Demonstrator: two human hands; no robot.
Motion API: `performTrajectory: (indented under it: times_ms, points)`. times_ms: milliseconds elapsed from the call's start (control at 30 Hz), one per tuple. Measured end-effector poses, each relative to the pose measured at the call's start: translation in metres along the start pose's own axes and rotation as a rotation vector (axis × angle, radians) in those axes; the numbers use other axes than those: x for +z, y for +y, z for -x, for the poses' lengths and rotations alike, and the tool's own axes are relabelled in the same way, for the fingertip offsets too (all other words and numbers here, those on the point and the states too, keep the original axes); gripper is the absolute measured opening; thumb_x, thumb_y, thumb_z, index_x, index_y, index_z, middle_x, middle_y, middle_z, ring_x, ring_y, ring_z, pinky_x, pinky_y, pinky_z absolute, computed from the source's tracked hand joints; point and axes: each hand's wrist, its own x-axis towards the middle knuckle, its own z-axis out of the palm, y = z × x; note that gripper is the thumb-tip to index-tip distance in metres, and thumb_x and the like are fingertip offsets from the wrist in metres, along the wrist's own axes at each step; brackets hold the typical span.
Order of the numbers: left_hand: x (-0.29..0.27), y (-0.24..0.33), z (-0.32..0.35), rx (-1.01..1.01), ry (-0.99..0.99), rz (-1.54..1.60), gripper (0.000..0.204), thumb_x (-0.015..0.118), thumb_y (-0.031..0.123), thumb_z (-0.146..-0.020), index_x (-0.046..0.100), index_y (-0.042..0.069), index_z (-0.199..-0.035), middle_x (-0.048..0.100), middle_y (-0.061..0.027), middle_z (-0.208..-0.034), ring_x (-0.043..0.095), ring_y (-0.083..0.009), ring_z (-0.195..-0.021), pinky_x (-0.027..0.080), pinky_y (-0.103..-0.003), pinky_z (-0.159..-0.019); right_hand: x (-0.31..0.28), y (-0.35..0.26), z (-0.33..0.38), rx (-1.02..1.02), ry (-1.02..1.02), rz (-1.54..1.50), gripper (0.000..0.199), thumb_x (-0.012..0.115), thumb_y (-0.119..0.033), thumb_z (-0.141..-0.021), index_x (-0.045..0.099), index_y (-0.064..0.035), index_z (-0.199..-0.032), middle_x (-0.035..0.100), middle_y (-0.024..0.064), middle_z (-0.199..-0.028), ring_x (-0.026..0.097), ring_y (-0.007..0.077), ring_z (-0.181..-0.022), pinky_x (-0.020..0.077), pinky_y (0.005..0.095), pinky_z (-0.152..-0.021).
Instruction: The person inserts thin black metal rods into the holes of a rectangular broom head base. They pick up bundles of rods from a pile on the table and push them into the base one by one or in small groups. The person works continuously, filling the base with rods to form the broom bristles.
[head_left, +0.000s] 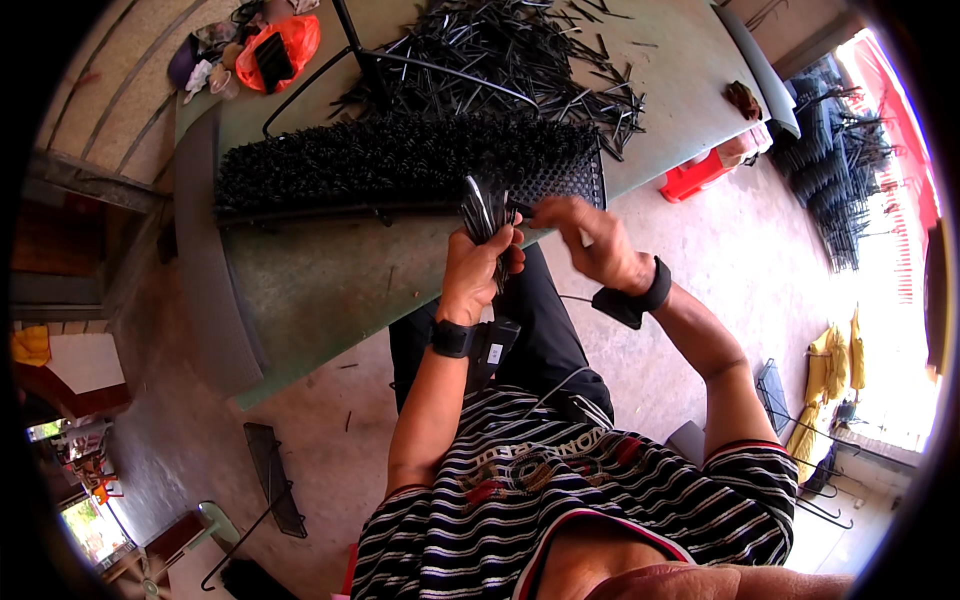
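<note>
My left hand is closed round a bundle of thin black plastic strips, their shiny tips pointing up. Close to its right side, my right hand is curled in a pinch. Something dark shows at its fingertips beside the bundle, too blurred to name. Just beyond both hands lies a long black perforated panel in a wire frame. Bristly black tufts cover most of it, while bare holes show at its right end. Behind the panel spreads a large loose heap of black strips.
The green table has a near edge slanting in front of me. An orange plastic bag with a dark phone-like slab sits at the far left. A red stool stands beyond the right edge. Another black panel lies on the floor.
</note>
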Motion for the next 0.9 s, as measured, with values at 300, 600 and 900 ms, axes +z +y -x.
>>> performTrajectory:
  times_ms: [300, 600, 900]
  points:
    - [0.008, -0.007, -0.003, 0.134, 0.08, 0.09, 0.018, 0.063, 0.004, -0.082, 0.064, 0.001, -0.1, 0.065, -0.005, -0.082, 0.06, -0.0135, -0.066, 0.048, -0.026, -0.056, 0.025, 0.005, 0.026, -0.27, -0.127, 0.223, 0.038, 0.061, 0.003, -0.07, 0.055, 0.0067, -0.107, 0.054, 0.022, -0.112, 0.063, 0.0317, -0.093, 0.0552, 0.0351, -0.072]
    - [-0.011, 0.002, 0.006, 0.025, -0.269, -0.193, 0.017, 0.065, 0.003, -0.081, 0.064, -0.001, -0.097, 0.063, -0.0063, -0.072, 0.058, -0.014, -0.053, 0.045, -0.024, -0.046, -0.002, 0.005, -0.001, 0.646, 0.515, -0.614, 0.01, 0.048, -0.002, -0.092, 0.057, 0.0019, -0.094, 0.063, 0.0059, -0.085, 0.063, 0.0118, -0.069, 0.0515, 0.0249, -0.064]
    - [0.001, -0.011, 0.006, 0.023, 0.084, 0.221, 0.014, 0.066, 0.0, -0.08, 0.064, -0.001, -0.094, 0.066, -0.0083, -0.085, 0.064, -0.0168, -0.072, 0.051, -0.026, -0.062, 0.01, -0.009, 0.007, -0.334, -0.095, 0.36, 0.039, 0.061, -0.004, -0.066, 0.059, 0.0033, -0.105, 0.058, 0.0156, -0.098, 0.062, 0.026, -0.085, 0.0537, 0.0321, -0.065]
